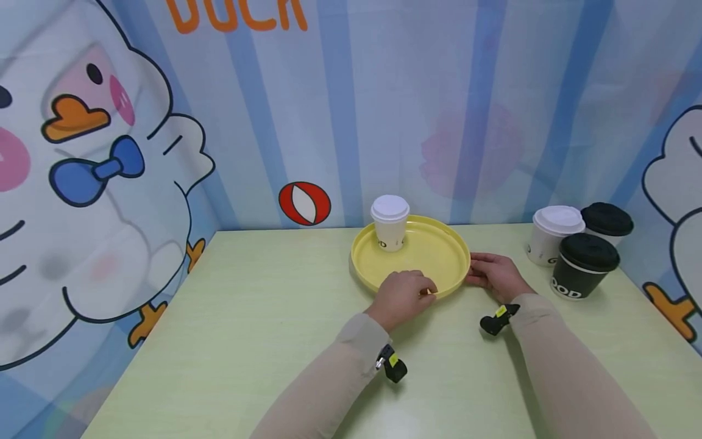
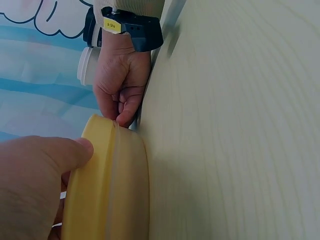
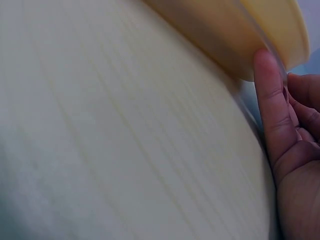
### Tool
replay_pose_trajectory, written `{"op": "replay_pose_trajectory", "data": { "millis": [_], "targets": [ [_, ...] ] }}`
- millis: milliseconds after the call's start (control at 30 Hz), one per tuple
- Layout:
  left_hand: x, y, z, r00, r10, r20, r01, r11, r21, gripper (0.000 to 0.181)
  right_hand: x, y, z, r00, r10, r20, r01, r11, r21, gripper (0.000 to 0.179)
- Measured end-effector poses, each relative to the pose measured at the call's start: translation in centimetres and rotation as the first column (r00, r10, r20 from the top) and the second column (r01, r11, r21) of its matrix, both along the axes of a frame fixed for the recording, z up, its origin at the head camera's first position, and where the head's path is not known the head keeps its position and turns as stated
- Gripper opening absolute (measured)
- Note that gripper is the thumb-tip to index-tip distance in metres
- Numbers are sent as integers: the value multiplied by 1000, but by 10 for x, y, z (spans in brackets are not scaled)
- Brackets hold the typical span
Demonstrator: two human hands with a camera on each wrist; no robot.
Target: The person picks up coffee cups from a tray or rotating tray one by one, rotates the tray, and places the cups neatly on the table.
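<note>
A round yellow tray [image 1: 433, 250] lies toward the back of the table, and a white paper cup with a white lid [image 1: 390, 222] stands upright on its left part. My left hand [image 1: 403, 297] grips the front rim; in the left wrist view its thumb [image 2: 80, 151] presses the outer wall while the other fingers are mostly hidden behind the rim. At the tray's right edge, my right hand [image 1: 496, 274] holds the rim with bent fingers. The right wrist view shows one digit [image 3: 270, 95] against the tray's outer wall [image 3: 215, 35]. A pale line runs along that wall.
To the right of my right hand stand a white-lidded cup [image 1: 554, 235], a dark cup with a black lid [image 1: 584, 268] and another black-lidded cup [image 1: 607, 221]. A printed cloth backdrop [image 1: 378, 110] rises along the table's back edge. Pale tabletop [image 1: 247, 317] extends left.
</note>
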State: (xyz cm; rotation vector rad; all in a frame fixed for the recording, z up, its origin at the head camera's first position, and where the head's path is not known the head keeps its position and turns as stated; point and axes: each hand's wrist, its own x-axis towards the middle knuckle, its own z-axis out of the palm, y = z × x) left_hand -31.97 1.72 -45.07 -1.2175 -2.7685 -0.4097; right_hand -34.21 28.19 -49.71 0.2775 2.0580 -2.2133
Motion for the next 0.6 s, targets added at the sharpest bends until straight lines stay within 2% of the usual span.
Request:
{"op": "replay_pose_trajectory", "data": {
  "millis": [400, 600],
  "targets": [
    [2, -19, 4, 999, 2, 45, -3, 1000, 20, 15, -1, 1, -1, 1000, -3, 12, 3, 1000, 11, 52],
    [0, -26, 2, 999, 3, 50, -4, 1000, 29, 13, -1, 1, -1, 1000, -2, 7, 2, 1000, 13, 51]
  ]
}}
